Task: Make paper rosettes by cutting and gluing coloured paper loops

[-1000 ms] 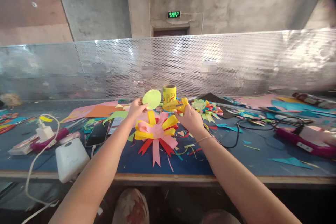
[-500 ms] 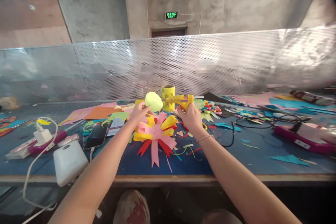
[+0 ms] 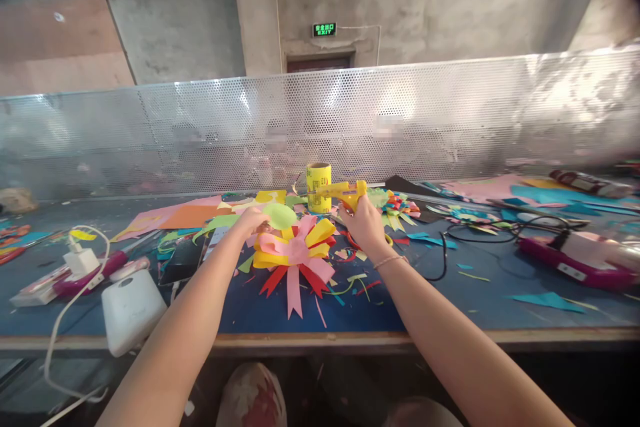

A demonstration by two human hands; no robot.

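In my left hand [image 3: 253, 222] I pinch a round light-green paper disc [image 3: 280, 215], now tilted nearly flat. It hangs just above a paper rosette [image 3: 299, 250] made of pink and yellow loops with red and pink tails, which lies on the table. My right hand [image 3: 363, 219] is wrapped around the handle of a yellow glue gun [image 3: 350, 193]. The gun's nozzle points left, in front of a yellow tape roll [image 3: 319, 180] standing upright. Whether the disc touches the rosette's loops I cannot tell.
Paper scraps cover the blue table [image 3: 350, 320]. At left are a white power bank [image 3: 133, 312], a phone [image 3: 184, 260] and a power strip [image 3: 107, 269] with a white cable. A purple power strip [image 3: 575, 265] with black cable is at right. A perforated metal screen [image 3: 330, 120] stands behind.
My left hand has lowered the green disc and moved it slightly left, tipping it from facing me to almost level. The right hand and glue gun have hardly moved.
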